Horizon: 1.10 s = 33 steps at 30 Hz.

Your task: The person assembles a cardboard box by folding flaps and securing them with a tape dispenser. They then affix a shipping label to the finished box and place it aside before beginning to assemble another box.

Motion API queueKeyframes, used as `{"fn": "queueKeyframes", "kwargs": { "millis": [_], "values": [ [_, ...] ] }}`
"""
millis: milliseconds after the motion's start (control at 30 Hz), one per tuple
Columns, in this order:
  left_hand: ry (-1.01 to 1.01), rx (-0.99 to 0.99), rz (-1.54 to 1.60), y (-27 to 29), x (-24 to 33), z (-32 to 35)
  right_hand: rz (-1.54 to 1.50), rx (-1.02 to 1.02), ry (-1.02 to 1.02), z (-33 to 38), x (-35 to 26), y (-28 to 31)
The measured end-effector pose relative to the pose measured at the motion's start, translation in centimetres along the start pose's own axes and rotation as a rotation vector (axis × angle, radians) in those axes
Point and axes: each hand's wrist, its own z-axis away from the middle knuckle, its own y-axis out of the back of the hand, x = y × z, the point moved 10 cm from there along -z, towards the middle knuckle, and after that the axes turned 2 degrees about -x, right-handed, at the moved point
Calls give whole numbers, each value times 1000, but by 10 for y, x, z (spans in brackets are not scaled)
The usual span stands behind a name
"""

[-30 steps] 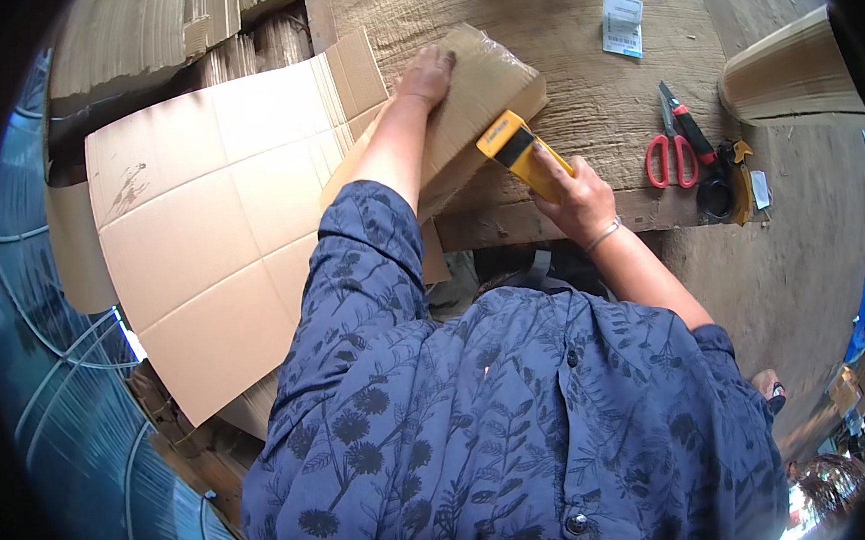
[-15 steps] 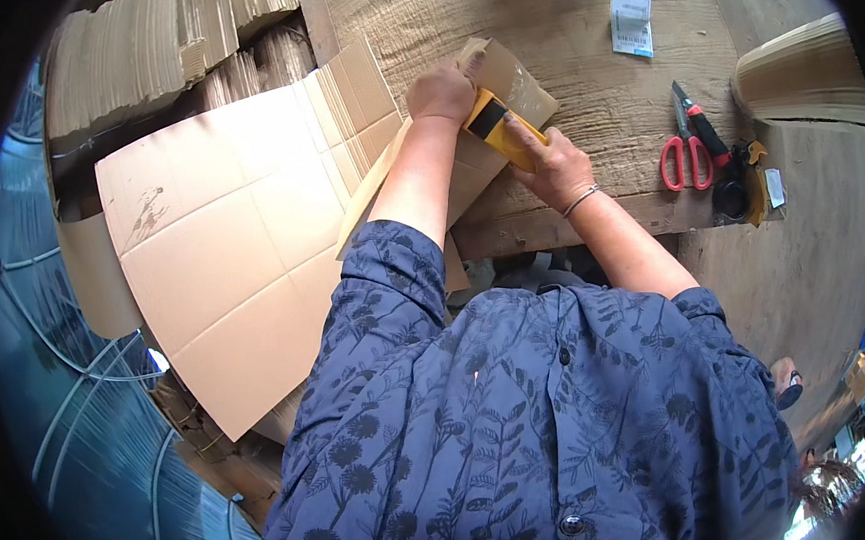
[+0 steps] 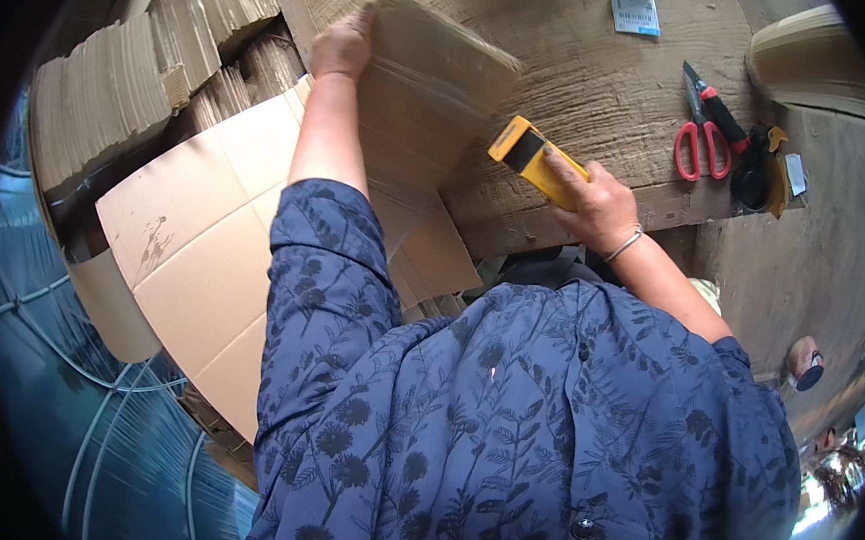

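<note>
My left hand [image 3: 342, 48] is closed on the far left edge of a folded brown cardboard piece [image 3: 429, 75], which is tilted up over the wooden table and blurred by motion. In my right hand [image 3: 598, 203] is a yellow block-shaped hand tool [image 3: 543, 164] with a black panel; its kind I cannot make out. The tool's front end stands apart from the cardboard, just to its right. A large flat cardboard sheet [image 3: 198, 221] lies left of my left forearm, partly covered by it.
Stacked flat cardboard [image 3: 105, 97] lies at the far left. On the table's right side [image 3: 579, 69] are red-handled scissors [image 3: 702, 146], a red-and-black knife [image 3: 723, 119], a black roll [image 3: 750, 188] and a printed white label [image 3: 632, 0]. A brown stack [image 3: 819, 62] stands farther right.
My left hand has moved left and away from me, swinging the cardboard piece up with it. My right hand has drawn the yellow tool off the cardboard, rightward and toward me.
</note>
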Motion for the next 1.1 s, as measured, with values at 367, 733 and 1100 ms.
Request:
{"fn": "queueKeyframes", "kwargs": {
  "millis": [367, 733, 1100],
  "values": [
    [32, -139, 167, -65, -100, -97, 35, -231, -62, -39, 13, -49],
    [-65, -209, 395, -48, 9, 14, 1, -397, -358, -36, 50, -35],
    [-118, 46, 151, -48, 168, 231, -825, 470, -327, 101, 134, 55]
  ]
}}
